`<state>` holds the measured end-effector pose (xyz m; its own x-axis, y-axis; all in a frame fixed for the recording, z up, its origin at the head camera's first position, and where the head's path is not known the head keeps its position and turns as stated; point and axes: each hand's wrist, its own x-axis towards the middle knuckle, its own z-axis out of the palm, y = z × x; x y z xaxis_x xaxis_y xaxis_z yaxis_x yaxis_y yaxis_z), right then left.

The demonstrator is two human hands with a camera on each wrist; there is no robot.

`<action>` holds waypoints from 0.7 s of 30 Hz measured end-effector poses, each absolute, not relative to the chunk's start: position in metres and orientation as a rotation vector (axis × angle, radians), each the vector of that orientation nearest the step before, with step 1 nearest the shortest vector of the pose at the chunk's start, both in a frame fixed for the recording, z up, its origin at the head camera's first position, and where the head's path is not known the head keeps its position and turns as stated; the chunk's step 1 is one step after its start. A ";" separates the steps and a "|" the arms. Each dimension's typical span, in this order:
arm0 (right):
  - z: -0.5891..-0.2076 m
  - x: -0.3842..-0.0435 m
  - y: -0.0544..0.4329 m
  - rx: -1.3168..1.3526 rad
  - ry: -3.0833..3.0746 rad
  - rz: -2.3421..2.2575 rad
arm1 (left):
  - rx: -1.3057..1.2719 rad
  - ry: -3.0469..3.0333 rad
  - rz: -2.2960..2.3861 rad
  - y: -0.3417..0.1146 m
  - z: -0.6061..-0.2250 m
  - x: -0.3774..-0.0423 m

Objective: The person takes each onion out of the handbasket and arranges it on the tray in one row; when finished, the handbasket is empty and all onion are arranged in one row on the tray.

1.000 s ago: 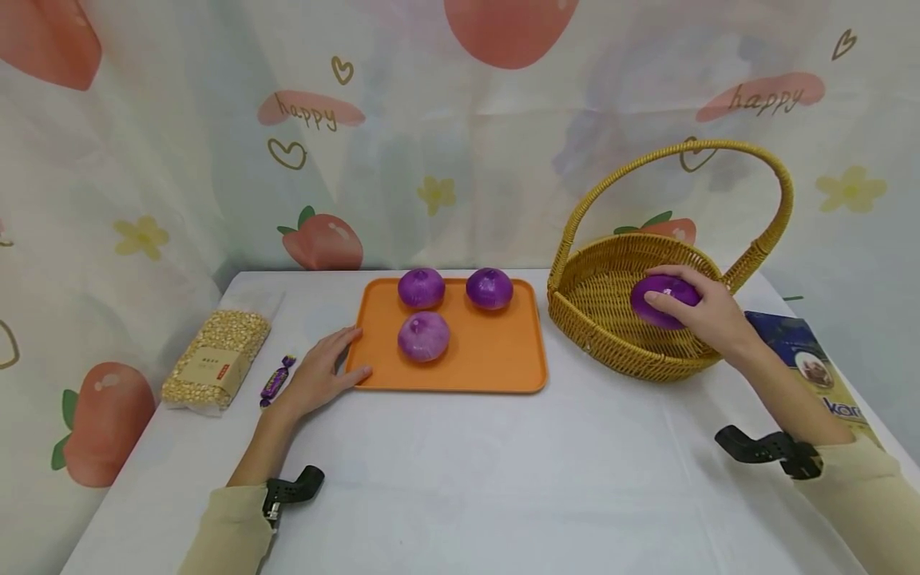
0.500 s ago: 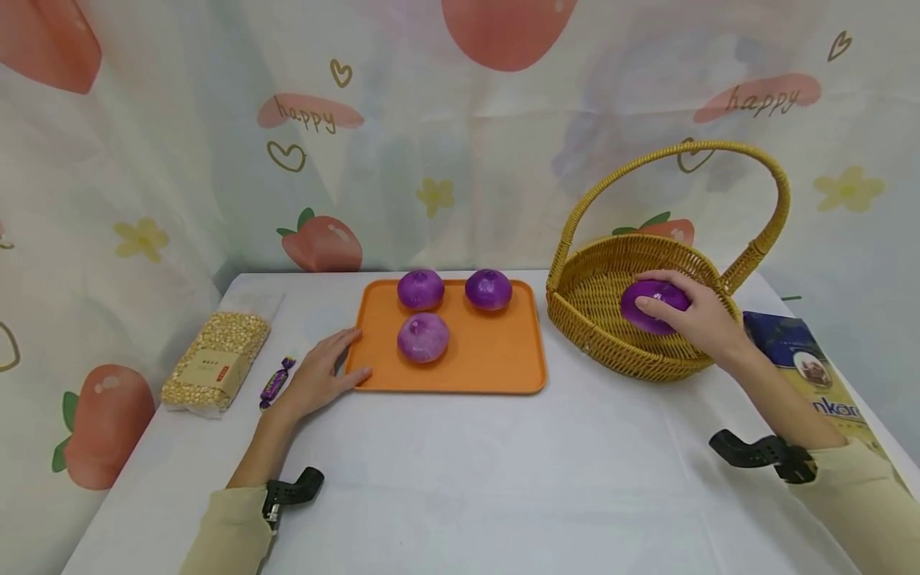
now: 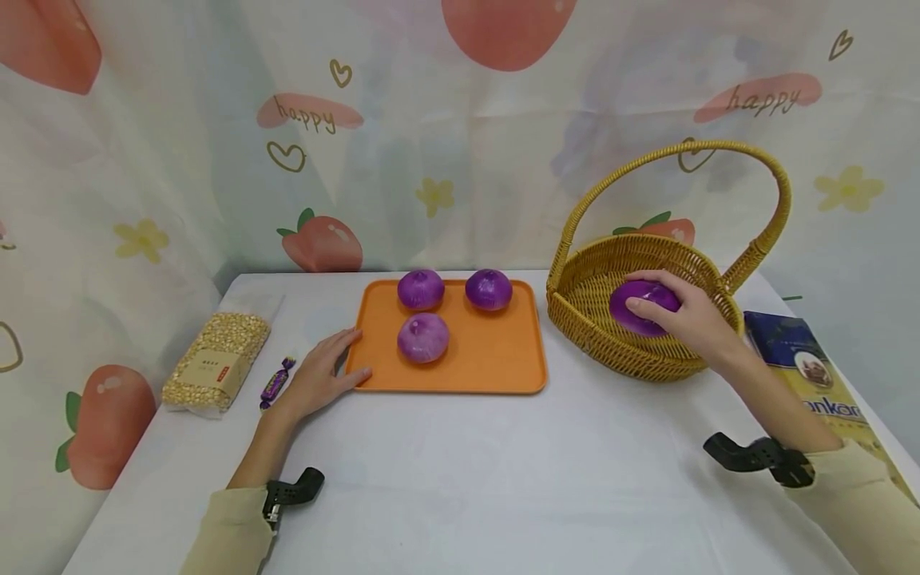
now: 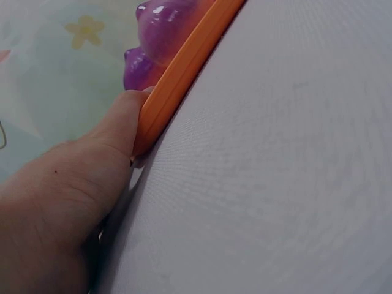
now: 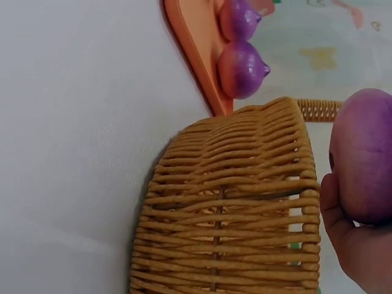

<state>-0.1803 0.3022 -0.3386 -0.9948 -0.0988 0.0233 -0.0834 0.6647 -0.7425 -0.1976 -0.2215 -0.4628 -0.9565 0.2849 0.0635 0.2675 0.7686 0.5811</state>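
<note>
With fingers and thumb, my right hand [image 3: 695, 321] grips a glossy purple onion [image 3: 640, 310] over the opening of the wicker basket [image 3: 600, 342]. The right wrist view shows this onion [image 5: 366, 156] above the basket's rim, apart from the woven side [image 5: 233, 214]. On the left, my left hand [image 3: 321, 375] rests against the left edge of the orange tray [image 3: 489, 371], with its thumb [image 4: 122, 116] touching the near corner. Three purple onions sit on the tray: a paler one [image 3: 423, 338] in front, and two darker ones, left [image 3: 421, 289] and right [image 3: 489, 290], behind.
A bag of yellow kernels [image 3: 216, 359] and a purple-wrapped candy [image 3: 276, 384] lie left of my left hand. A blue and yellow packet [image 3: 812, 371] lies right of the basket, partly under my right arm. The basket's tall handle [image 3: 690, 146] arches above it.
My right hand has shifted a little left and slightly down over the basket with the onion in its grip. The left hand and the tray stay where they were.
</note>
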 end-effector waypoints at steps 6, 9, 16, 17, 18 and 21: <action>-0.335 -0.176 0.294 -0.222 2.841 -1.292 | 0.447 2.931 0.949 -0.221 -0.463 -0.198; -0.334 -0.174 0.289 -0.246 2.823 -1.314 | 0.447 2.928 0.947 -0.221 -0.463 -0.197; -0.334 -0.172 0.280 -0.273 2.802 -1.329 | 0.461 2.931 0.953 -0.222 -0.463 -0.197; -0.334 -0.172 0.278 -0.276 2.797 -1.332 | 0.463 2.931 0.955 -0.222 -0.463 -0.197; -0.334 -0.172 0.277 -0.275 2.789 -1.335 | 0.466 2.932 0.958 -0.222 -0.463 -0.197; -0.336 -0.172 0.272 -0.282 2.770 -1.336 | 0.472 2.940 0.956 -0.222 -0.464 -0.197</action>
<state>-0.1718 0.2723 -0.3356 -0.9819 -0.1866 0.0313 -0.1407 0.6094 -0.7802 -0.1970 -0.2221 -0.4641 -0.9543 0.2884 0.0787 0.2795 0.7674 0.5771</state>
